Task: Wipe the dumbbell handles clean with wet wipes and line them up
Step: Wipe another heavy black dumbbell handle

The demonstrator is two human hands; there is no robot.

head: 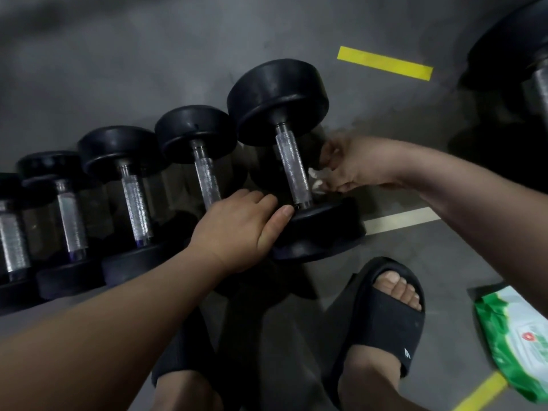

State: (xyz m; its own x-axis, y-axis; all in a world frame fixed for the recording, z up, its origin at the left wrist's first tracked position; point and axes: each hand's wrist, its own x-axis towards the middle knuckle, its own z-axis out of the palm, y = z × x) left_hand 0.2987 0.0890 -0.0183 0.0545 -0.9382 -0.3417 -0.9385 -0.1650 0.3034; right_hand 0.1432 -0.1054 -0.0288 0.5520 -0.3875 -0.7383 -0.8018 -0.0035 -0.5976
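Observation:
Several black dumbbells with knurled metal handles lie side by side on the grey floor, running from the left edge to the middle. The biggest dumbbell (292, 170) is at the right end of the row. My left hand (240, 226) rests on its near weight head, thumb against the rim. My right hand (353, 164) pinches a crumpled white wet wipe (316, 180) just right of that dumbbell's handle. Its neighbour, a smaller dumbbell (204, 173), lies directly to the left.
A green and white wet wipe pack (516, 342) lies on the floor at the lower right. My feet in black slides (382, 324) stand below the row. Another large dumbbell (522, 54) sits at the top right. Yellow tape (385, 63) marks the floor.

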